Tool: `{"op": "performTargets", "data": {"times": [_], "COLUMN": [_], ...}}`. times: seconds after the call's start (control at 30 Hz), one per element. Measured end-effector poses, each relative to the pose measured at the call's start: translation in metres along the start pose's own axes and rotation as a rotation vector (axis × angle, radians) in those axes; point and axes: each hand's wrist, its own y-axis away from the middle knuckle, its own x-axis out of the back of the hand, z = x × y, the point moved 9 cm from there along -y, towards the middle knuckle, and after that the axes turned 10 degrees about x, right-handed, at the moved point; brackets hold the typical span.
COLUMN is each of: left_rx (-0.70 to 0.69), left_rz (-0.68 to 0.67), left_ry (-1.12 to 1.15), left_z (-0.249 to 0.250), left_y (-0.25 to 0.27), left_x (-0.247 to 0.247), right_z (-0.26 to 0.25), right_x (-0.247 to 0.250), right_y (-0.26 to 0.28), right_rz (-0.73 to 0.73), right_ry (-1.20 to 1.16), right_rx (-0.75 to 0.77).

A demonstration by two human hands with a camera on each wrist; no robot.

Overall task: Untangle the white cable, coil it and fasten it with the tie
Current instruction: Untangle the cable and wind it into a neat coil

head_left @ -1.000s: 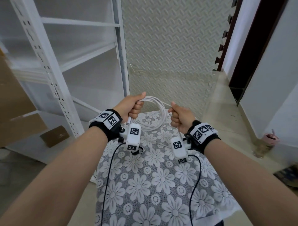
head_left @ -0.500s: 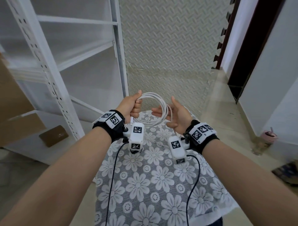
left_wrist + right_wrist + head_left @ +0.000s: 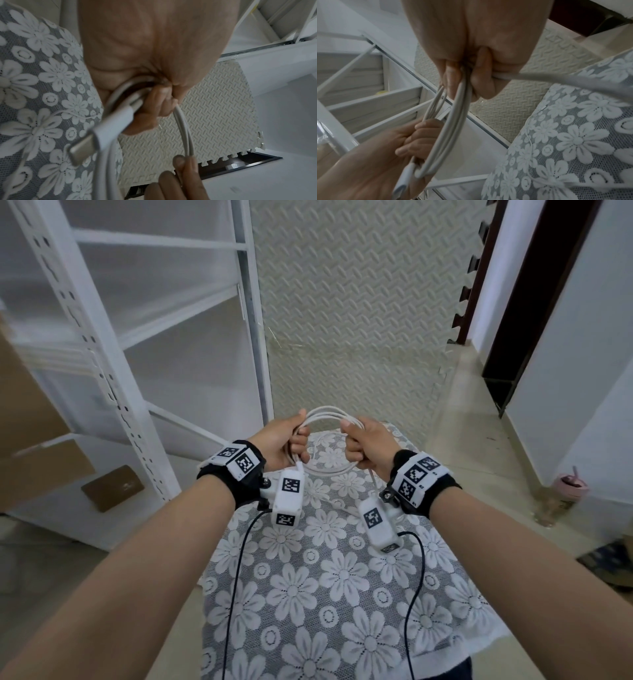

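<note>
The white cable (image 3: 324,419) vanishes inside both fists; its connector (image 3: 96,140) is blurred.

I'm looking at a home storeroom or back room: bare white metal shelving (image 3: 144,344), foam mat (image 3: 356,313) lining the wall, tiled floor (image 3: 479,440), lace-covered counter (image 3: 325,594).

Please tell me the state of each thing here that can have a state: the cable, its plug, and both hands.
white cable: wound in several loops, held in the air above the flowered cloth; one strand trails down from the right side.
plug: free, sticking out below the left fist.
left hand: closed round one side of the coil.
right hand: closed round the other side.
tie: not seen in any view.
</note>
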Motion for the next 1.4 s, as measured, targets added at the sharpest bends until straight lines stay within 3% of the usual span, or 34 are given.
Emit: {"op": "performTargets", "data": {"times": [0.17,0.4,0.5,0.9,1.13,1.4], "left_rx": [0.019,0.038,0.041,-0.075,-0.161,-0.196], "left_rz": [-0.046,-0.103,-0.069,0.007,0.054,0.074], "left_ry": [-0.105,-0.456,-0.608,-0.567,-0.382,-0.268], "left_z": [-0.005,-0.007,-0.008,-0.004,0.003,0.008], "left_y": [0.000,0.008,0.013,0.011,0.011,0.011], "left_x": [-0.002,-0.015,-0.023,-0.026,-0.015,-0.004], "right_z": [0.003,0.007,0.007,0.001,0.010,0.009], "right_x": [-0.002,-0.026,-0.031,-0.022,-0.009,-0.007], "right_y": [-0.001,0.007,0.009,0.006,0.002,-0.001], "right_rz": [-0.092,-0.366,-0.413,-0.329,-0.164,-0.150], "right_ry": [0.050,0.192,0.226,0.346,-0.048,-0.225], "right_rx": [-0.018,-0.086,-0.099,-0.041,-0.064,-0.086]}}
